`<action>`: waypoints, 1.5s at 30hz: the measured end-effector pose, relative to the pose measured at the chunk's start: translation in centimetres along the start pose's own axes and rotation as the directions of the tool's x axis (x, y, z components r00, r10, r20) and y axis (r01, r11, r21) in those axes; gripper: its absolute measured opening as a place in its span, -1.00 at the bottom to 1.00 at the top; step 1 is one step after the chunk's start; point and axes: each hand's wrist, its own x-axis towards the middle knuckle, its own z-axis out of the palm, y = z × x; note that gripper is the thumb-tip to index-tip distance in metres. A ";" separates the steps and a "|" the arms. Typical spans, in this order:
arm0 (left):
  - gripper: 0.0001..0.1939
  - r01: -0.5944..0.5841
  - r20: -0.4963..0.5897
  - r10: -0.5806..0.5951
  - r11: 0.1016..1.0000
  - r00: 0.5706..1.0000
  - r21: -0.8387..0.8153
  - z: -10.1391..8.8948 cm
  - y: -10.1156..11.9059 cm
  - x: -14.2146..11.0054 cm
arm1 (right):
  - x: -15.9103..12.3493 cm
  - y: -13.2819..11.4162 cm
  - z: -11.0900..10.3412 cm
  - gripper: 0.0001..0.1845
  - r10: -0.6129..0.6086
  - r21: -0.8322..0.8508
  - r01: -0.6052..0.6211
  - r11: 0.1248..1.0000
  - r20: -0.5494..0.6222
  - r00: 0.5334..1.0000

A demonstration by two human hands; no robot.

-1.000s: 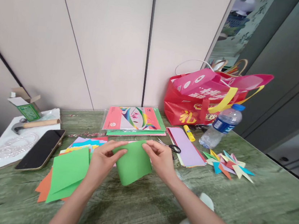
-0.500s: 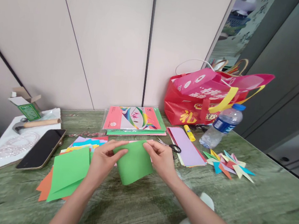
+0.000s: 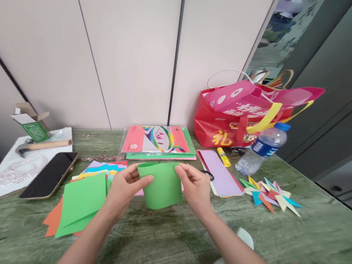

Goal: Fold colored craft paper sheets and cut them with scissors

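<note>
Together, left hand [image 3: 124,189] and right hand [image 3: 197,190] pinch green paper [image 3: 164,189], thumbs [image 3: 146,181] inward

Soft, even light fills the pale wall [image 3: 133,58] behind the back edge of the desk [image 3: 286,252]. I cannot tell just where it comes from. Past the desk's right edge, the tall grey doors [image 3: 339,83] look dim, and past its left edge it gets almost black. A faint, blurry shadow lies on the desk below the green paper [image 3: 164,188]. The water bottle [image 3: 262,149] has little shiny spots. Tiny words on the red bag [image 3: 210,125] look fuzzy. Near the picture's sides, things look stretched and slanted.
</note>
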 end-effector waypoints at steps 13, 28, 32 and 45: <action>-0.87 0.066 -0.090 -0.076 0.992 0.993 -0.109 0.3 -0.2 -0.1 | -0.2 -0.2 0.2 -0.77 0.017 0.024 -0.016 1.000 -0.023 1.000; -0.81 0.134 -0.061 -0.145 0.979 0.988 -0.155 0.3 0.0 -0.1 | 0.0 0.0 0.2 -0.70 0.099 0.106 -0.100 0.989 0.014 0.995; -0.74 0.146 -0.039 -0.153 0.979 0.987 -0.143 0.3 0.2 -0.1 | 0.0 0.0 0.2 -0.67 0.131 0.116 -0.133 0.984 0.027 0.991; -0.74 0.259 0.040 -0.256 0.963 0.966 -0.070 0.0 -0.4 0.1 | 0.5 1.1 0.2 -0.68 0.181 0.215 -0.183 0.959 0.028 0.983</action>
